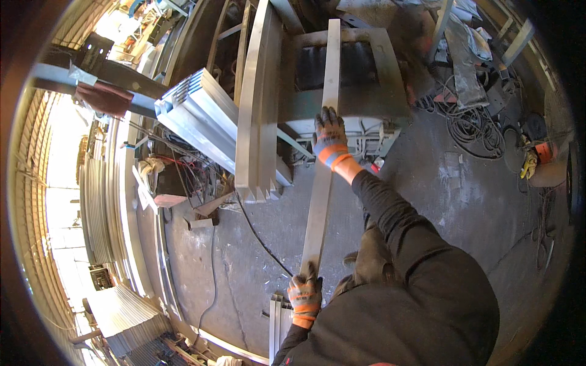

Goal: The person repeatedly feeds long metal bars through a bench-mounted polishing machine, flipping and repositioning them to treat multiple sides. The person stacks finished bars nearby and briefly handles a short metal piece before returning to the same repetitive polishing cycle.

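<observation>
A long, straight pale metal bar (318, 210) runs from near my body out over a dusty green machine (384, 67). At its near end, my left hand (305, 299), in a grey and orange glove, is closed on the bar with the thumb along it. Farther up, just short of the machine, my right hand (330, 139), gloved alike, lies over the bar with its fingers bent round it. The underside of the right hand's hold is hidden. Left of the bar, a stack of similar long metal bars (253, 122) reaches out at about the machine's height.
More bundled metal profiles (201, 116) lie raised farther left. Coiled cables (473, 131) sit on the floor at the right. A black cable (256, 232) crosses the grey floor (427, 183). Corrugated sheets (125, 317) are at the lower left, and short profiles (279, 323) stand beside my left hand.
</observation>
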A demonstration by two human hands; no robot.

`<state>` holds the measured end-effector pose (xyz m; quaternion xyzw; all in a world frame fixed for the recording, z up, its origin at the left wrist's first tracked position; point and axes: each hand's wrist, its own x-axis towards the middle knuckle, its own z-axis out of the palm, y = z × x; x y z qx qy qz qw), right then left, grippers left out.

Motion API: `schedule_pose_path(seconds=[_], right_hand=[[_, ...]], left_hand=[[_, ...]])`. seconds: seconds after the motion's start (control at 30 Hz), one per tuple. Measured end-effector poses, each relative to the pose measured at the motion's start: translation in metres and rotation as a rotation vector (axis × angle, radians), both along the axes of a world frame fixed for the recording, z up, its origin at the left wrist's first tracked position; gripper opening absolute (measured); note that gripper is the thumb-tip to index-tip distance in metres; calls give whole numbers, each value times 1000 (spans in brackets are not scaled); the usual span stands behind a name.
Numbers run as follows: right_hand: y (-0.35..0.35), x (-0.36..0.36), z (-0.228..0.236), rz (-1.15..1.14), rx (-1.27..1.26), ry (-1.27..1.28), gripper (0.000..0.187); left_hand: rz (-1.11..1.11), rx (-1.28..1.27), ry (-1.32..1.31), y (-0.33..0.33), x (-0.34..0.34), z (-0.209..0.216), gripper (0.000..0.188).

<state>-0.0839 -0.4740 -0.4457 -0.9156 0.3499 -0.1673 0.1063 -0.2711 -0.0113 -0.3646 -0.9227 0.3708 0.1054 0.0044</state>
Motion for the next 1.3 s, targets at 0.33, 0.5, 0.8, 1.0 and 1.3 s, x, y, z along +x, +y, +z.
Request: schedule_pose_path(seconds=[0.33, 0.5, 0.8, 1.0, 1.3], right_hand=[[227, -121, 8, 68, 119, -124, 70], [252, -136, 12, 150, 270, -212, 65], [85, -69, 5, 172, 476, -832, 60], [-117, 72, -20, 68, 37, -190, 47], [-299, 192, -27, -108, -231, 22, 62]], left_hand=[[-76, 104, -25, 274, -108, -34, 85], [97, 35, 183, 329, -121, -35, 112], [232, -186, 642, 107, 3, 28, 128], [89, -80, 247, -111, 75, 9, 107], [2, -145, 4, -313, 171, -21, 86]])
